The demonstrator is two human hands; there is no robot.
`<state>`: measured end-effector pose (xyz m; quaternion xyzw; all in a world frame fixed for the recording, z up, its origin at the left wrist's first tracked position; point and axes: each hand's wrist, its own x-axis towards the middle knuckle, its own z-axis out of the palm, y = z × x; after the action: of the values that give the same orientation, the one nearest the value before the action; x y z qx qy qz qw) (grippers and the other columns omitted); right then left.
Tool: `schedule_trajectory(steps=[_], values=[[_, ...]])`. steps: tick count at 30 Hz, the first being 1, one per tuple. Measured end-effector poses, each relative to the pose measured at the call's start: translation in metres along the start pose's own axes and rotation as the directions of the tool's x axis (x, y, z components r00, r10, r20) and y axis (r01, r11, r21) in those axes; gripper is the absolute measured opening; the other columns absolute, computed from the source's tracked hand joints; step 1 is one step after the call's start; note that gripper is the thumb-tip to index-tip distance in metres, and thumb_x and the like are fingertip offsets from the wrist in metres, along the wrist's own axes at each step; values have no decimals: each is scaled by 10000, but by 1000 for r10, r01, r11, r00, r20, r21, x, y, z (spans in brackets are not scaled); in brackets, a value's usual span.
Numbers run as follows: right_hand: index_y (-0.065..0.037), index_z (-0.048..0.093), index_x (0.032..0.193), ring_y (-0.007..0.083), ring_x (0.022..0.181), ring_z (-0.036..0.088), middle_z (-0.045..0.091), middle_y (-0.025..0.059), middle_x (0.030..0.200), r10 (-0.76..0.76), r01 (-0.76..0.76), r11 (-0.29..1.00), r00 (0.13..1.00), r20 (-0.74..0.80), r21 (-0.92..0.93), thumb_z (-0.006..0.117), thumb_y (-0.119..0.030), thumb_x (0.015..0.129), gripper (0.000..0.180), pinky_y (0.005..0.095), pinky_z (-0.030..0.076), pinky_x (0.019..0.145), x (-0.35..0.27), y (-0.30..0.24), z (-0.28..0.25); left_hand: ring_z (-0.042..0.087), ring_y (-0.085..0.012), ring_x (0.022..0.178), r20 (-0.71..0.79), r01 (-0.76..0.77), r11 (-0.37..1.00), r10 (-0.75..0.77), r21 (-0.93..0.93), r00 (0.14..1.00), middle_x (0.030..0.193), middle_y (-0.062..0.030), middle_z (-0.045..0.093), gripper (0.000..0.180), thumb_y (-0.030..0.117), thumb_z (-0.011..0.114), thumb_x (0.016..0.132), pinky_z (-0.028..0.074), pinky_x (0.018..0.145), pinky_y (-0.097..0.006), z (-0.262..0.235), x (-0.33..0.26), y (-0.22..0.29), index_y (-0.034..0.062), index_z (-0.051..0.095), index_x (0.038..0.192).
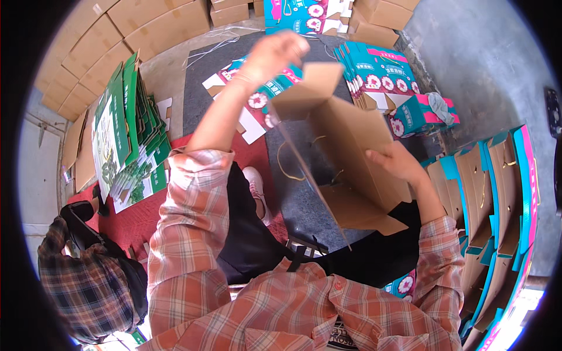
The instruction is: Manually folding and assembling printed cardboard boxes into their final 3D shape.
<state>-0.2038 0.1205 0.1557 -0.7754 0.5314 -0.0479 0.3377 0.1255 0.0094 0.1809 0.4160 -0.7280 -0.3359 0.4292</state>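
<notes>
An opened-out cardboard box [366, 149], plain brown inside, stands tilted in front of me with its flaps spread. A yellow cord handle [287, 167] loops from its left wall, and knotted cord ends show inside. My right hand [401, 161] grips the box's right wall, thumb on the inner face and the other fingers hidden behind the board. My left hand [278, 55] is raised beyond the far left flap, apart from the box. Its fingers look bent but are smeared by motion, so whether they hold anything does not show.
Flattened teal-and-pink cartons [380, 70] are stacked at the far right, near a closed teal box [421, 114] with a grey cloth. Opened boxes [497, 193] are piled at right. Green-and-white cartons [126, 128] lean at left; brown boxes [158, 29] line the back. Another person [88, 269] sits lower left.
</notes>
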Motion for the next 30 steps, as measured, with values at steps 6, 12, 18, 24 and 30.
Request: schedule_trajectory(steps=[6, 12, 18, 24, 30], values=[[-13, 589, 1169, 132, 865, 626, 659, 50, 1014, 237, -195, 810, 971, -5, 553, 575, -247, 914, 347, 294, 506, 736, 28, 42, 1, 570, -137, 865, -327, 347, 938, -330, -5, 886, 984, -83, 607, 578, 531, 583, 867, 470, 735, -282, -39, -11, -34, -2, 582, 1091], [-13, 623, 1053, 154, 821, 642, 660, 58, 924, 423, -324, 642, 905, 31, 694, 561, -258, 910, 290, 312, 511, 676, 59, 59, 20, 284, -374, 1365, 397, 344, 930, -366, 129, 842, 1439, -297, 303, 1133, 696, 636, 704, 245, 1119, -387, 73, -37, -33, -116, 257, 1397], [-15, 630, 1015, 166, 773, 635, 656, 72, 886, 432, -295, 616, 902, -1, 731, 560, -254, 898, 276, 312, 497, 616, 70, 54, 36, 330, -406, 1326, 382, 158, 942, -268, 296, 884, 1432, -331, 257, 1048, 552, 673, 772, 344, 1063, -415, 140, -58, -27, -117, 180, 1411], [-10, 627, 1005, 170, 775, 634, 648, 70, 846, 421, -237, 598, 906, -49, 765, 549, -234, 883, 267, 318, 497, 620, 68, 51, 32, 356, -435, 1283, 196, 72, 956, -132, 284, 972, 1397, -305, 295, 750, 212, 577, 831, 387, 1024, -421, 166, -59, -23, -78, 196, 1408], [34, 655, 930, 227, 731, 661, 674, 135, 810, 462, -286, 768, 867, -186, 573, 586, -260, 816, 323, 345, 509, 627, 78, 89, 4, 381, -425, 1259, 214, -84, 933, 8, 349, 977, 1411, -267, 295, 761, -86, 483, 711, 381, 1024, -418, 153, -71, -30, 11, 245, 1428]])
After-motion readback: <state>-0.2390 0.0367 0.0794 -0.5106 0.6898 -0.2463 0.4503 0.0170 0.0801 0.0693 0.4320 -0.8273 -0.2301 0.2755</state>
